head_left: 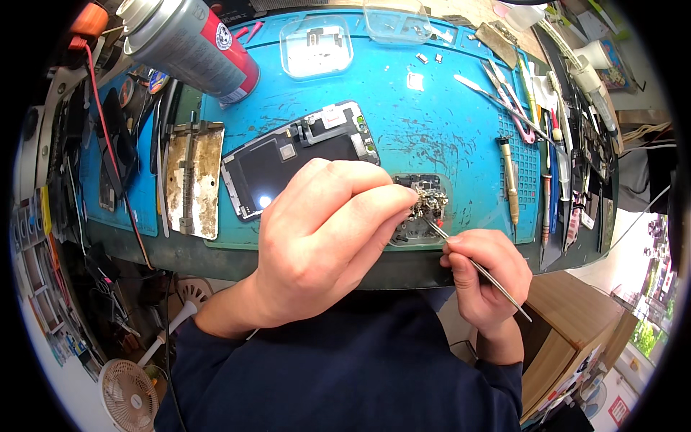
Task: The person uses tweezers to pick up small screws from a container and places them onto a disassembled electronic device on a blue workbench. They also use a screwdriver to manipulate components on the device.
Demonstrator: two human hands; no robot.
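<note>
Holding slim metal tweezers point(498, 286) in the right hand point(486, 270), with fingers closed around the shaft at four o'clock from a small clear tray point(414, 243). Dipping their tips into a heap of tiny metal parts point(433, 199) inside that tray. Resting at eight o'clock from the tray, with curled fingers and fingertips drawn together over its left side, the left hand point(317, 248). Cannot tell of anything pinched between those fingertips. Under the tray, a blue mat point(461, 144) on the dark green surface point(237, 261).

Farther out, at ten o'clock from the tray and partly behind the left hand, a dark phone screen point(263, 178), tilted on the mat. Past it, at nine o'clock, a stained metal plate with a bar point(203, 176). Between two and three o'clock, a thin screwdriver point(509, 176), lengthwise.

Farthest off, at ten o'clock, a spray can point(194, 54); at eleven, a clear box point(286, 57) with small parts inside; at twelve, another clear box point(392, 30).
</note>
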